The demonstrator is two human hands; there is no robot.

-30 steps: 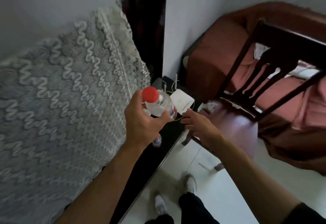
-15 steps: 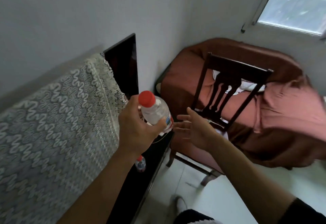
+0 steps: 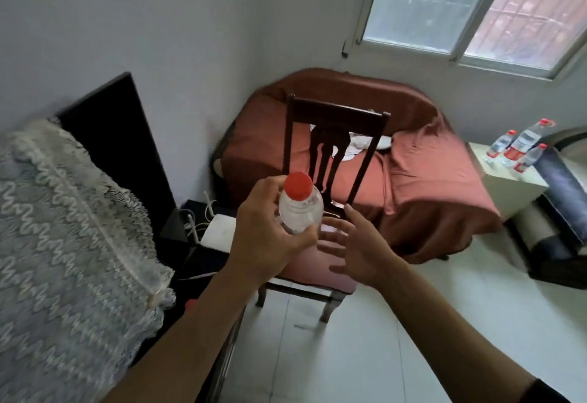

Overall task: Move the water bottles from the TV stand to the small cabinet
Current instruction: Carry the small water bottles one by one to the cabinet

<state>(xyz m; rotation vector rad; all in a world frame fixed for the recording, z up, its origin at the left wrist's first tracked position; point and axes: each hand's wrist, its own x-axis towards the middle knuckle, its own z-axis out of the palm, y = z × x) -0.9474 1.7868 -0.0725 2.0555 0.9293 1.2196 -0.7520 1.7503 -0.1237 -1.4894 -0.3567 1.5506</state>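
Left hand (image 3: 265, 237) grips with curled fingers; right hand (image 3: 359, 248) beside it, fingers spread.

daylight from window (image 3: 470, 9) | dim room | edges blurred, wide-angle bend

Centre frame: left hand (image 3: 266, 237) grips a clear water bottle (image 3: 300, 209) with a red cap (image 3: 298, 184), cap tilted toward me. Right hand (image 3: 359, 247) sits just right of it, fingers spread, holding nothing. Behind them I see a dark wooden chair (image 3: 333, 148) before a rust-draped sofa (image 3: 422, 177). Right edge: three more bottles (image 3: 517, 148) standing on the pale small cabinet (image 3: 508, 186). Left: lace cover (image 3: 70, 244), dark TV stand (image 3: 203, 259) below it.
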